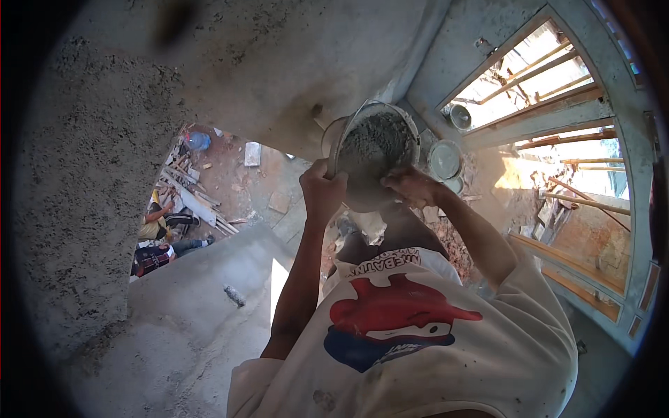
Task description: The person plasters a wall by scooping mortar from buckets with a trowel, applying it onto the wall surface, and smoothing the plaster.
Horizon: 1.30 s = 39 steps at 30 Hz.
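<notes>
I'm seeing the bucket (416, 139) being held up, mouth facing me, mortar (376, 139) lying inside; the left hand (324, 188) is gripping its near-left edge, the right hand (412, 187) clasping near-right, likely sharing the weight.

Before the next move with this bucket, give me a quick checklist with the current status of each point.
1. Left hand secure on the bucket: ok, gripping its left side.
2. Right hand secure: ok, gripping the bucket at the near right edge.
3. Grey mortar contained: ok, it sits inside and no spill shows at the rim.
4. Hand protection: not ok, both hands are bare.
5. Co-workers away from the bucket: ok, the person in yellow and the person in a dark top are well off to the left.
6. Firm footing: cannot tell, the feet do not show clearly.
</notes>
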Motion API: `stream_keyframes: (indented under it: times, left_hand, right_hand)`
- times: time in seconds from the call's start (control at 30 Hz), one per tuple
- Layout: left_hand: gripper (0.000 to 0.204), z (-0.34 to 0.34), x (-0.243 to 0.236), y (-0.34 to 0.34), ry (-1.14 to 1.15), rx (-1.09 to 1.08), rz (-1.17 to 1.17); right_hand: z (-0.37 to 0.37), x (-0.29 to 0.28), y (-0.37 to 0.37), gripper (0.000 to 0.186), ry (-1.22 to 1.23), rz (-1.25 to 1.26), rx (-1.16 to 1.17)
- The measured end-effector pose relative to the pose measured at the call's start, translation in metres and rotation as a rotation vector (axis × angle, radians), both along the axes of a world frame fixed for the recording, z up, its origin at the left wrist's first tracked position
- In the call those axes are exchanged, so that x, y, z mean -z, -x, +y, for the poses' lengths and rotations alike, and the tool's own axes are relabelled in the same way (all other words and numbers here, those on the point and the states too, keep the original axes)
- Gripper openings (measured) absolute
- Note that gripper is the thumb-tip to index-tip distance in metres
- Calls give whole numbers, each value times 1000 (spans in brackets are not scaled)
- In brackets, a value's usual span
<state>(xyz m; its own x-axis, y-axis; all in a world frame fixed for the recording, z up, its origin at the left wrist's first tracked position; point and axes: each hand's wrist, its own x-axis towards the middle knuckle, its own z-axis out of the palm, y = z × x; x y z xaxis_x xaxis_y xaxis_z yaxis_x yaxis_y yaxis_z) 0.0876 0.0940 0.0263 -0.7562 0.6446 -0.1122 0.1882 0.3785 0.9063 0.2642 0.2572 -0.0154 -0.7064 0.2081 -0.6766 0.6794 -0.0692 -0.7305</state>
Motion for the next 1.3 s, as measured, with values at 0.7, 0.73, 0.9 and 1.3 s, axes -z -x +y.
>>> stream_keyframes:
  times: [0.7,0.73,0.9,1.3]
  left_hand:
    - [6,-145,92,17,-188,-577,-413]
    - [5,-157,88,13,-198,-620,-389]
    - [13,-262,210,31,-158,-714,-347]
    - [17,-250,154,-1,-83,-827,-251]
  right_hand:
    - [26,-291,52,37,549,1319,756]
    - [38,-322,51,37,420,1454,836]
    - [108,-473,60,21,-632,1649,1399]
    - [324,-572,190,20,-2001,1164,1794]
